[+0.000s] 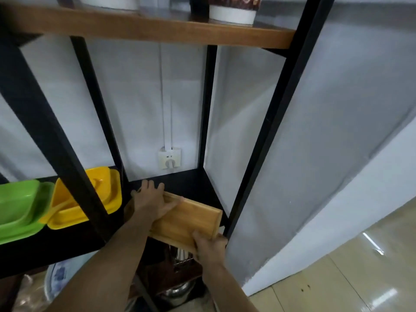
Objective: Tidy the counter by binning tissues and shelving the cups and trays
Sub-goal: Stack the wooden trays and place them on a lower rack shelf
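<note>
Rectangular bamboo tray (186, 219), smooth-grained with raised rim, lies on black shelf (193, 179); left hand (151, 201) and right hand (208, 245) both clasp it.

Much is cut off at the edges or hidden behind the rack

The paper cup (233, 9) on the top shelf (157, 28) loses its upper part to the top edge. The green tray (19, 208) runs off the left edge. A black post (67, 154) crosses the yellow tray (90, 199). The left hand (149, 199) covers the wooden tray's (186, 221) far left corner. Things under the lower shelf (189, 179) are too dim to tell.
</note>
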